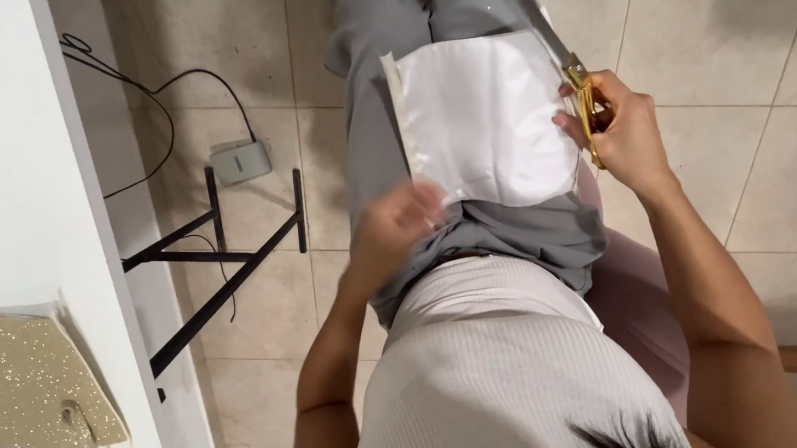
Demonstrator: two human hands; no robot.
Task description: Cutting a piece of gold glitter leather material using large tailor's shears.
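A white cloth (489, 122) lies on the person's lap over grey fabric (510, 236). The right hand (623, 132), at the cloth's right edge, is closed around gold scissors (585, 111). The left hand (394, 229), blurred, curls at the cloth's near left corner; whether it grips is unclear.

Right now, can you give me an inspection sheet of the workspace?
Surface: grey cloth spread over the lap, above a tiled floor.
Job's things: white fabric piece lying on the grey cloth; gold scissors at its right edge.
Clutter: gold glitter sheet on the white table.
Grippers: left hand blurred, at the fabric's lower left corner; right hand holds the scissors.
Cables: black cable across the floor to a small grey box.
Surroundings: black metal table frame.
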